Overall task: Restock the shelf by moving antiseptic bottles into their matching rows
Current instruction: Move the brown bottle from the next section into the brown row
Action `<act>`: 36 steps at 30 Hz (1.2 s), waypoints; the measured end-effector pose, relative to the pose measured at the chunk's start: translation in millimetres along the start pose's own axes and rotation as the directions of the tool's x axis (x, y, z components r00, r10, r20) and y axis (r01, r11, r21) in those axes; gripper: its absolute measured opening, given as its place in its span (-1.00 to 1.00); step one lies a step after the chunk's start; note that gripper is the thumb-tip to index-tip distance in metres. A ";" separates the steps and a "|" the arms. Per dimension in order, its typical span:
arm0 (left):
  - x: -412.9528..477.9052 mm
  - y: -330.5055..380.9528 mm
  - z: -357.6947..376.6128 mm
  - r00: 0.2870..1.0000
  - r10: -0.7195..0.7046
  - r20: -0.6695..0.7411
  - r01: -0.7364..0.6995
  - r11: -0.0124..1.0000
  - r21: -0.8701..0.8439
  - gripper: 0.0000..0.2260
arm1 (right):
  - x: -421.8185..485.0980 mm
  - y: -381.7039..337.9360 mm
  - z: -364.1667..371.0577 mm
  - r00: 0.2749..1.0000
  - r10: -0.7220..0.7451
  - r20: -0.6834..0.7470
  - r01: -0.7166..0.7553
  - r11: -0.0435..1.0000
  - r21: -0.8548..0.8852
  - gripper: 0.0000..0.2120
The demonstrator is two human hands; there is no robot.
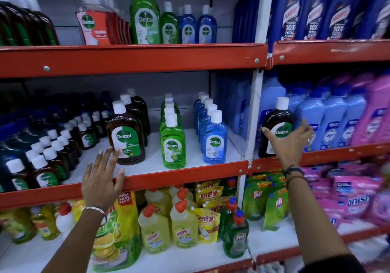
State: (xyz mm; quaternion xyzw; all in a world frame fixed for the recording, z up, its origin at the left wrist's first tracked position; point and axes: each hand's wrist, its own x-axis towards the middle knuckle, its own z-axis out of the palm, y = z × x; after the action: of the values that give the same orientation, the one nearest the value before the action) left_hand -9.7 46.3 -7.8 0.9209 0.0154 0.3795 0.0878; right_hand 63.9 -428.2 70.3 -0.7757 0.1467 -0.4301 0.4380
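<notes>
My right hand point(289, 144) grips a brown Dettol antiseptic bottle point(276, 123) with a white cap, standing on the right bay's middle shelf among light blue bottles. On the left bay's middle shelf point(190, 172) stand a row of brown Dettol bottles point(125, 137), a row of green ones point(173, 142) and a row of blue ones point(214, 137). My left hand point(103, 175) is spread flat with fingers apart over the red shelf lip, its fingertips close to the front brown bottle.
Several small brown Dettol bottles point(46, 165) fill the left of the middle shelf. Light blue point(329, 123) and pink bottles point(373, 114) crowd the right bay. Yellow Harpic bottles point(156, 230) and green Pril bottles point(235, 239) stand on the lower shelf. A white upright post point(254, 104) divides the bays.
</notes>
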 end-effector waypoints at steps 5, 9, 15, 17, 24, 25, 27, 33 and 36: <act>-0.8 0.0 -1.2 1.000 -0.006 -0.003 0.006 1.000 -0.004 -0.45 | 1.1 1.3 8.8 0.998 -0.002 0.064 0.011 0.990 -0.143 0.11; -0.9 -0.1 -2.1 1.000 -0.001 0.005 0.001 1.000 -0.002 -0.45 | 1.8 2.3 14.2 0.993 0.071 0.096 -0.061 0.993 -0.105 0.11; 0.6 -1.6 -2.8 0.999 0.007 0.036 -0.007 1.000 0.003 -0.45 | -6.3 -6.3 1.2 0.999 -0.013 -0.040 0.010 0.998 -0.062 0.04; 1.0 -1.8 -3.0 0.999 0.008 0.043 -0.008 1.000 0.001 -0.45 | -10.9 -19.2 -6.2 0.993 -0.040 -0.108 0.034 0.998 -0.054 0.04; 0.2 -4.7 -6.4 0.998 0.010 0.063 -0.010 1.000 0.004 -0.42 | -48.8 -78.2 -31.1 0.969 -0.140 -0.203 0.120 0.987 -0.108 0.02; 0.4 -6.0 -7.8 0.998 0.002 0.068 -0.003 1.000 0.004 -0.41 | -59.9 -85.1 -30.9 0.974 -0.141 -0.180 0.124 0.987 -0.099 0.02; -0.3 -12.4 -11.4 0.997 -0.015 0.072 0.015 1.000 0.005 -0.39 | -85.7 -99.3 -27.2 0.983 -0.135 -0.122 0.128 0.990 -0.063 0.04; -1.4 -53.5 -27.0 0.994 -0.059 0.095 0.055 0.997 0.045 -0.40 | -169.1 -154.1 7.6 0.985 -0.139 0.100 0.131 0.988 0.082 0.06; 1.4 -64.9 -30.3 0.992 -0.051 0.116 0.044 0.997 0.064 -0.40 | -202.3 -185.5 38.4 0.965 -0.158 0.208 0.128 0.980 0.149 0.08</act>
State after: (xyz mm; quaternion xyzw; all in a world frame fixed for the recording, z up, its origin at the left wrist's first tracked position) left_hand -27.5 114.9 2.9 0.9432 0.0438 0.3220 0.0694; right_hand -52.0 -178.3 101.3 -0.7956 0.0120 -0.3816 0.4703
